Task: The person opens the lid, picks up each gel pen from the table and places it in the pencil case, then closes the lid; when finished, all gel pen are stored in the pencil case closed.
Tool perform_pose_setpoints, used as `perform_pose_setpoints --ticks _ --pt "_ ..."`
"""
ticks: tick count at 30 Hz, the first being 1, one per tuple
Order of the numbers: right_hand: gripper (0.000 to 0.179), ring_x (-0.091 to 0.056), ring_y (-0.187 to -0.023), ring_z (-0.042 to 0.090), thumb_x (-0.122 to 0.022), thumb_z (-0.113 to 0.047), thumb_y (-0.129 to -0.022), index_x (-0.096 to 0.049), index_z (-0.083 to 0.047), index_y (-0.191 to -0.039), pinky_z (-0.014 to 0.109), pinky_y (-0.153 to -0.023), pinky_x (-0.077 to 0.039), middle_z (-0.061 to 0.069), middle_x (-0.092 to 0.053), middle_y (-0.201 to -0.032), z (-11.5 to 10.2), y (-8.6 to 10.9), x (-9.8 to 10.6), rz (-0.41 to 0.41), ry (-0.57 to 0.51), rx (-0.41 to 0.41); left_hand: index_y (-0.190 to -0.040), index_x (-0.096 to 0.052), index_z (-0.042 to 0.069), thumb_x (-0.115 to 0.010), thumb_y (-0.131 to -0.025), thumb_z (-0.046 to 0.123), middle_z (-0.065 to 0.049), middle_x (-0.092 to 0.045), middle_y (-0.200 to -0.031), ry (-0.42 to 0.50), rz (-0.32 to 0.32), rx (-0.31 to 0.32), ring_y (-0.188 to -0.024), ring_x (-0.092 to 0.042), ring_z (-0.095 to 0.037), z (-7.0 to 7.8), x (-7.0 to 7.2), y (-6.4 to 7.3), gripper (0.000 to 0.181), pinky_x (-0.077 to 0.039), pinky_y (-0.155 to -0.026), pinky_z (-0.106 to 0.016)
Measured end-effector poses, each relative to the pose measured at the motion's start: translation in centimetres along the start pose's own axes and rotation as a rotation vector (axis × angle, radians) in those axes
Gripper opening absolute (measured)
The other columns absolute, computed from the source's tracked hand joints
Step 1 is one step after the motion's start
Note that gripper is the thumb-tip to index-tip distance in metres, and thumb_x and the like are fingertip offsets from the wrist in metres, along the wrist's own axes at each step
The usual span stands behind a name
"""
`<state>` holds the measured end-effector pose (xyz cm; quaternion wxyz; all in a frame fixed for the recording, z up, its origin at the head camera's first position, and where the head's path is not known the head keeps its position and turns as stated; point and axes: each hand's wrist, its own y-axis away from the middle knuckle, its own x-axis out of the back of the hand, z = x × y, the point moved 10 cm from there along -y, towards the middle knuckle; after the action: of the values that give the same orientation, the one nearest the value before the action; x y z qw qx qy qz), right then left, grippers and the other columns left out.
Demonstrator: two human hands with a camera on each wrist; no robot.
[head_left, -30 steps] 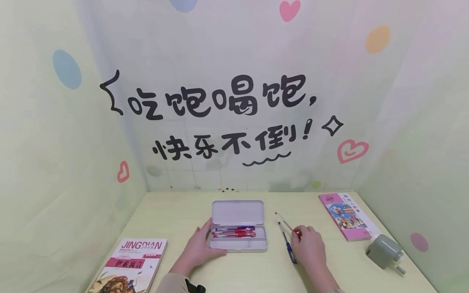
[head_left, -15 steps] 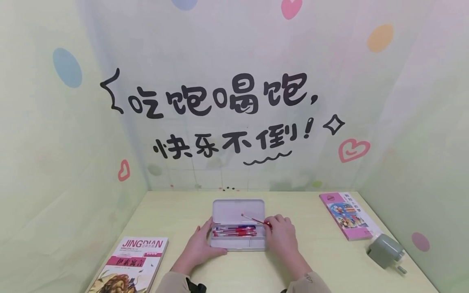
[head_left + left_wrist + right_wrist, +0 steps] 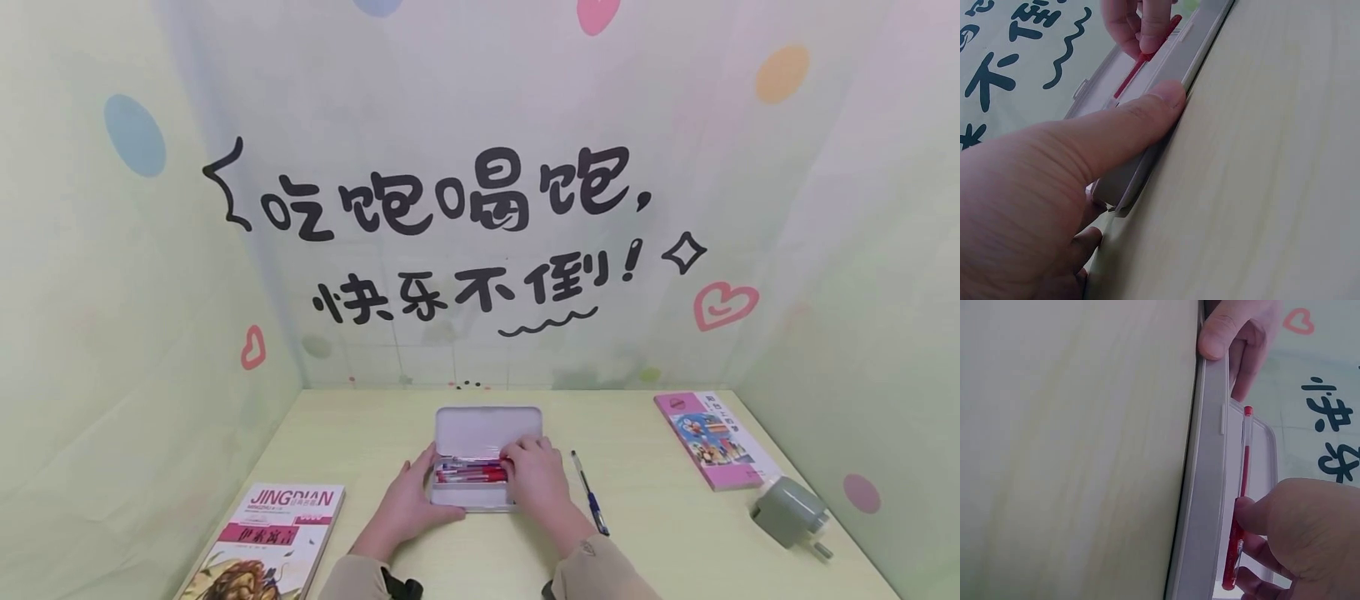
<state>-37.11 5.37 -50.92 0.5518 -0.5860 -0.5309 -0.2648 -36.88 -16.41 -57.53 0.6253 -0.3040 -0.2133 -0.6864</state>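
A pale pencil case (image 3: 483,429) stands open on the table, its lid tipped back. My left hand (image 3: 407,504) grips its left end, with the thumb (image 3: 1160,103) along the front wall and the fingers behind. Several red and blue pens (image 3: 467,477) lie in the long rear compartment. Over that compartment my right hand (image 3: 538,479) pinches a red pen (image 3: 1233,550) between thumb and fingers. In the right wrist view this pen runs lengthwise along the case. A blue pen (image 3: 590,493) lies on the table to the right of my right hand.
A white and pink book (image 3: 273,533) lies at the front left of the table. At the right lies a pink book (image 3: 705,446), with a grey-green pencil sharpener (image 3: 791,512) with a crank in front of it. Printed cloth walls (image 3: 390,350) enclose the table.
My right hand has carried the red pen leftward from beside the blue pen to over the case, lowering it toward the other pens. My left hand stays on the case.
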Motion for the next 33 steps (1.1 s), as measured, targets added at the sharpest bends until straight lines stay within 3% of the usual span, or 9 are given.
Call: perform_pose_setpoints --ticks 7,22,33 --pt "0.005 -0.057 -0.106 0.024 -0.078 -0.022 -0.101 -0.081 -0.022 -0.105 0.045 -0.088 -0.052 -0.001 -0.069 -0.104 -0.7 -0.6 -1.2 -0.061 -0.016 -0.013 -0.174 -0.032 0.014 -0.105 -0.064 0.055 -0.018 -0.045 -0.175 0.0 0.0 0.002 -0.159 -0.028 -0.067 -0.1 -0.2 0.0 0.138 -0.032 -0.127 -0.081" --pt "0.005 -0.056 -0.101 0.022 -0.08 -0.023 -0.1 -0.084 -0.026 -0.101 0.039 -0.08 -0.048 -0.003 -0.067 -0.098 -0.1 -1.1 -1.9 -0.051 -0.002 -0.037 -0.174 -0.032 0.013 -0.104 -0.064 0.056 -0.019 -0.044 -0.175 -0.001 -0.001 0.008 -0.159 -0.029 -0.067 -0.1 -0.1 0.0 0.138 -0.031 -0.127 -0.081" --pt "0.014 -0.061 -0.112 0.026 -0.079 -0.029 -0.102 -0.082 -0.024 -0.114 0.044 -0.088 -0.053 0.001 -0.074 -0.114 0.5 -0.7 -1.2 -0.02 -0.043 -0.052 -0.174 -0.033 0.011 -0.104 -0.064 0.053 -0.019 -0.045 -0.174 0.002 0.002 0.0 -0.158 -0.029 -0.068 0.3 0.1 0.1 0.138 -0.031 -0.126 -0.082"
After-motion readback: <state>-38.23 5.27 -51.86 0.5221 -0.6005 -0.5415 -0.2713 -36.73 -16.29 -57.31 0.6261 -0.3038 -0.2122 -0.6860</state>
